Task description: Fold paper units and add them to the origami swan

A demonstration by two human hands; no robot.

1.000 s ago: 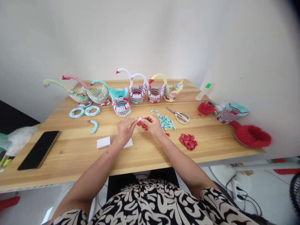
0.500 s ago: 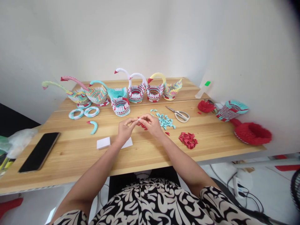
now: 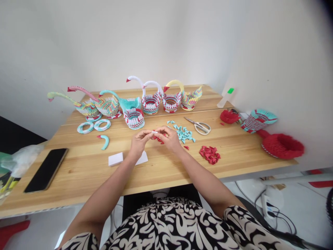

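A small folded piece of white paper (image 3: 154, 132) is pinched between my two hands above the middle of the table. My left hand (image 3: 140, 139) grips its left end with thumb and fingertips. On the other end, the fingers of my right hand (image 3: 167, 136) are closed. Red folded paper pieces (image 3: 158, 139) lie just beneath, partly covered by my right hand. Beyond that hand are turquoise folded paper pieces (image 3: 184, 133). Two stacks of white paper, one left of my left wrist (image 3: 115, 159) and another partly behind my forearm (image 3: 142, 158), rest on the wood.
Scissors (image 3: 199, 125) and a red paper pile (image 3: 210, 155) lie to the right. Folded-paper swans (image 3: 134, 118) line the back. Turquoise-and-white rings (image 3: 102, 124), a curved turquoise neck (image 3: 105, 142) and a phone (image 3: 47, 170) are left. Red paper work (image 3: 283, 146) stands near the right edge.
The white paper between my fingertips shows more plainly now, as a small flat strip. My hands have stayed in nearly the same place; the view has shifted slightly.
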